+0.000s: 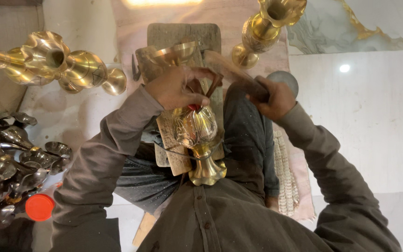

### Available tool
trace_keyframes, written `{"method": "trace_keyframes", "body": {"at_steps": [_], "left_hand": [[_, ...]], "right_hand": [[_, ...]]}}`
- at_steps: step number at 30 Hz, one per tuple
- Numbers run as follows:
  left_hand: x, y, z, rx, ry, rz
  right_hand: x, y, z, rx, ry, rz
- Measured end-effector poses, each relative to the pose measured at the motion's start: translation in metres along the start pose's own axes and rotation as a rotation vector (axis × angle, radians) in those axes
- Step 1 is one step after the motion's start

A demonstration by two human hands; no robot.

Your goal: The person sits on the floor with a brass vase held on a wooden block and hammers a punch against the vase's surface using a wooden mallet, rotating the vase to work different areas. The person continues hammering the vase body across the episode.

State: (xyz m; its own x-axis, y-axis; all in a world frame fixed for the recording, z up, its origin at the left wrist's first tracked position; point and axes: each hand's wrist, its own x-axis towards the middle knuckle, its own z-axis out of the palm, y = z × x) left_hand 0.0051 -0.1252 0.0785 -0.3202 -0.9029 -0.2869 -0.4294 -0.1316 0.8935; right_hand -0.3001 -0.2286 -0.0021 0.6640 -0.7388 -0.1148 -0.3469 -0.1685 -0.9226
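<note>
Across the lap, on a worn wooden board [173, 154] running from the knees toward the body: brass vase [197, 133] lying on its side, flared foot [207, 171] toward the chest, engraved belly catching the light. Secured against the board by a dark cord [173, 150] across the stem. Left hand [176, 87] over the upper belly, fingers pinched together on a small red-tipped tool [193, 107] set against the metal. Right hand [271, 97] just beside, fist wrapped tight around a wooden mallet [232, 70], head blurred, raised over the tool. Beyond the board, well apart: upright brass vase [264, 28] on the floor to the right, two more brass vases [52, 63] lying to the left. At far left, heap of dull unfinished metal parts [10, 158]. Near the heap, round orange cap [39, 206]. Smallest: pale beaded strip [285, 179] beside the right thigh.
</note>
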Motion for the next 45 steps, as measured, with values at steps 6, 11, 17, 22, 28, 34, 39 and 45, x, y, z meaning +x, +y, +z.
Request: {"method": "trace_keyframes", "body": {"at_steps": [6, 11, 17, 22, 28, 34, 39, 45], "left_hand": [[0.0, -0.009, 0.001, -0.016, 0.002, 0.086], [0.002, -0.006, -0.001, -0.083, -0.033, 0.003], [0.001, -0.002, -0.004, -0.065, -0.038, -0.014], [0.001, -0.009, -0.003, -0.043, -0.017, 0.299], [0.001, -0.016, -0.001, 0.018, -0.001, 0.166], [0.004, -0.014, -0.002, -0.03, -0.032, 0.138], [0.007, -0.011, -0.006, -0.023, -0.072, 0.088], [0.006, -0.012, -0.005, -0.045, -0.07, 0.197]], "right_hand": [[-0.003, -0.01, -0.001, 0.081, -0.003, -0.027], [-0.006, -0.007, -0.001, 0.273, 0.023, 0.102], [-0.005, 0.008, 0.007, 0.088, 0.036, -0.128], [-0.006, 0.007, 0.009, 0.072, 0.023, -0.157], [-0.008, -0.014, 0.006, -0.188, 0.06, -0.099], [-0.009, -0.015, 0.008, -0.096, 0.031, -0.079], [-0.007, -0.007, 0.008, 0.154, 0.036, -0.112], [-0.009, -0.013, 0.008, -0.024, 0.093, -0.102]]}}
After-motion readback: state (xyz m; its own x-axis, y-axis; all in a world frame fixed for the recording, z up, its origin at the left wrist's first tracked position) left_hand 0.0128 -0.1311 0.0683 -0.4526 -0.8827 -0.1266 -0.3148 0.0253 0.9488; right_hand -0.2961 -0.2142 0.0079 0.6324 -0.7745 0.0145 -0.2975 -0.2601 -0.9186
